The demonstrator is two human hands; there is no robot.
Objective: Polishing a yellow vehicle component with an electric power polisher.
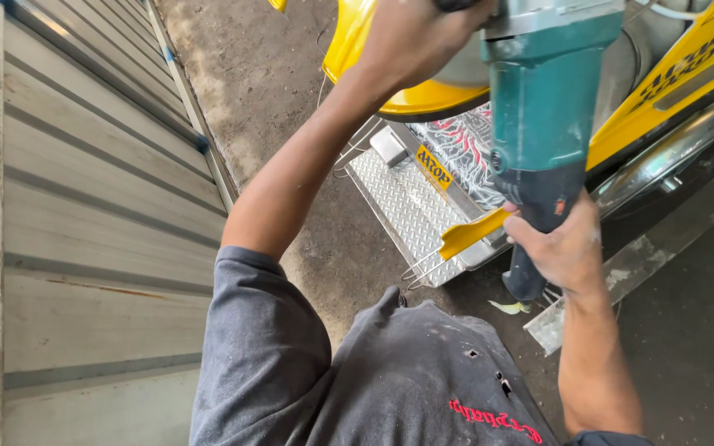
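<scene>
The grey corrugated metal wall fills the left of the view, and bare concrete floor runs beside it. The yellow painted metal vehicle body occupies the upper right, with a silver diamond-plate step below it and a curved chrome bumper bar to the right. The large teal and grey electric power tool stands upright in front of the vehicle body, its dark rear handle pointing down. The left hand is raised at the top of the tool, fingers closed around its head section. The right hand wraps the dark rear handle, fingers curled tight around it
</scene>
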